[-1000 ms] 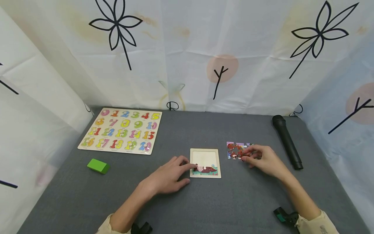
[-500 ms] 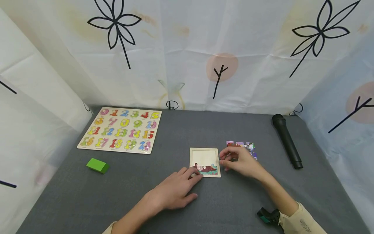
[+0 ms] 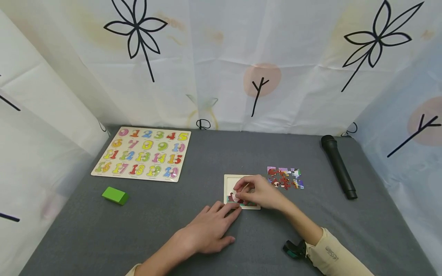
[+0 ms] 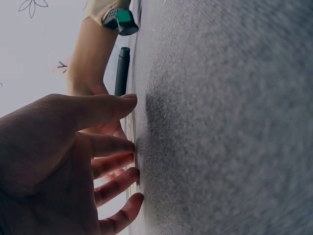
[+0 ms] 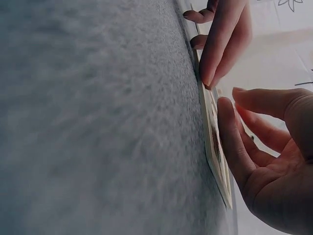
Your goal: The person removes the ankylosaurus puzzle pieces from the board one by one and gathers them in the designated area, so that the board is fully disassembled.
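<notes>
One wide grey bench (image 3: 193,249) fills my feed, with the number board (image 3: 141,153) flat at its far left. Left hand (image 3: 208,232): fingers loosely apart, tips at the near edge of the puzzle tray (image 3: 226,186). Right hand (image 3: 260,193): over the tray, fingers bent, tips drawn close — I can't tell whether anything is clamped between them. That tray lies mid-bench, set pieces (image 3: 230,198) showing along its near side. I'd brace its edge with the left, lower straight down, match tab to gap, then press flat — shoving sideways could lift a neighbour. Smallest now: loose pieces (image 3: 284,182), grouped right of the tray.
</notes>
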`<control>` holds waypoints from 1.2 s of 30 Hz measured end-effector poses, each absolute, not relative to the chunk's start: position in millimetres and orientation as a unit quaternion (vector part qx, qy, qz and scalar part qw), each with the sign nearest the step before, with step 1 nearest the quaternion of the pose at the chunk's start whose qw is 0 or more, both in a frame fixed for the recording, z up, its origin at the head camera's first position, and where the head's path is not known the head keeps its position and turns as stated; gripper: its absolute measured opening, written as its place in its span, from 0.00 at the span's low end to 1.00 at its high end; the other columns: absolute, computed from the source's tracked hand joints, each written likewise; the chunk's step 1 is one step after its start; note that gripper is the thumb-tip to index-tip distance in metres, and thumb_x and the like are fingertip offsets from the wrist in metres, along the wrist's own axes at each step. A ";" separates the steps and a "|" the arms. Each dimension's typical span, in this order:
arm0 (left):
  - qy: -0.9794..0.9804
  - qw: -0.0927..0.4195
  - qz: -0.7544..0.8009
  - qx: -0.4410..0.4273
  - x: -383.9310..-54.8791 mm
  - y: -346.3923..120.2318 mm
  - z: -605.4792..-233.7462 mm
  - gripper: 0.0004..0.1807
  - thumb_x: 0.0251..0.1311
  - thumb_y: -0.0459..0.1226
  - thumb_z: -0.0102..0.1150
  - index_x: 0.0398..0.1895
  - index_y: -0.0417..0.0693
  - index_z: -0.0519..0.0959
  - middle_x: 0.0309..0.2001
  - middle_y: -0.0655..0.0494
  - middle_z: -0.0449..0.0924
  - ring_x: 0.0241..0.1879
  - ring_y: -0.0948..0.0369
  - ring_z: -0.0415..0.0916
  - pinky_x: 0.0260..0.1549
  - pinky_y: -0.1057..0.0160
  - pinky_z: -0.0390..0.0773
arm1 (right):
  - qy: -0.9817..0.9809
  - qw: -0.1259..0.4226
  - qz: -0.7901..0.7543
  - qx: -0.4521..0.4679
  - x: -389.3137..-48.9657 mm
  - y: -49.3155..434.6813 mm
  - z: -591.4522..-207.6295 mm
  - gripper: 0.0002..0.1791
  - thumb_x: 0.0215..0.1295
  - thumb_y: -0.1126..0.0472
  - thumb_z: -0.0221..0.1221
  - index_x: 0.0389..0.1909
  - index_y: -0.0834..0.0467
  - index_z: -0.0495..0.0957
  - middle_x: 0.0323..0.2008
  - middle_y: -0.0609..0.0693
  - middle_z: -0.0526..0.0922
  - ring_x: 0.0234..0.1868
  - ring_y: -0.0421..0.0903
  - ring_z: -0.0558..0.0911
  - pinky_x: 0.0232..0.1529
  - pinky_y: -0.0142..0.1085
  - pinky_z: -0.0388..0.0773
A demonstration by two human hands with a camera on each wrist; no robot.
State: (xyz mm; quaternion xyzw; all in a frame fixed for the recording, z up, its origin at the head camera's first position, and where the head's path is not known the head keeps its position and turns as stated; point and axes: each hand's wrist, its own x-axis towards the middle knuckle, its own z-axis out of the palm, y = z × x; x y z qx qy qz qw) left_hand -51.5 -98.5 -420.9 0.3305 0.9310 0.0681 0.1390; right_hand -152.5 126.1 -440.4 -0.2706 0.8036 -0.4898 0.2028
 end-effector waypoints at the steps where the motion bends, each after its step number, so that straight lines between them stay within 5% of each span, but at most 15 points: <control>1: 0.931 0.141 0.069 0.329 -51.1 -98.4 -420.6 0.43 0.71 0.56 0.67 0.86 0.59 0.64 0.82 0.63 0.63 0.74 0.57 0.66 0.61 0.48 0.77 | 0.806 0.202 -0.487 -0.270 -153.4 123.1 -441.0 0.08 0.72 0.64 0.68 0.47 0.65 0.86 0.34 0.59 0.92 0.30 0.44 0.89 0.35 0.34 0.86; 12: 0.933 0.169 0.061 0.312 -50.1 -95.2 -419.1 0.45 0.72 0.58 0.66 0.87 0.60 0.61 0.84 0.64 0.60 0.76 0.57 0.63 0.61 0.47 0.76 | 0.841 0.185 -0.429 -0.273 -162.1 108.7 -445.2 0.08 0.66 0.60 0.75 0.41 0.60 0.91 0.28 0.49 0.90 0.23 0.34 0.81 0.24 0.29 0.76; 24: 0.934 0.165 0.059 0.312 -47.3 -92.9 -420.9 0.44 0.73 0.57 0.66 0.87 0.59 0.62 0.86 0.66 0.57 0.78 0.60 0.62 0.58 0.48 0.76 | 0.838 0.205 -0.422 -0.278 -164.1 109.2 -444.0 0.06 0.66 0.62 0.74 0.39 0.60 0.90 0.27 0.47 0.87 0.24 0.33 0.79 0.27 0.28 0.76; 36: 0.936 0.162 0.040 0.308 -46.2 -89.4 -421.5 0.44 0.72 0.58 0.67 0.86 0.59 0.63 0.85 0.67 0.58 0.77 0.61 0.62 0.56 0.49 0.75 | 0.814 0.224 -0.448 -0.295 -162.7 113.2 -443.7 0.07 0.70 0.65 0.70 0.42 0.65 0.83 0.33 0.55 0.88 0.28 0.36 0.80 0.32 0.29 0.78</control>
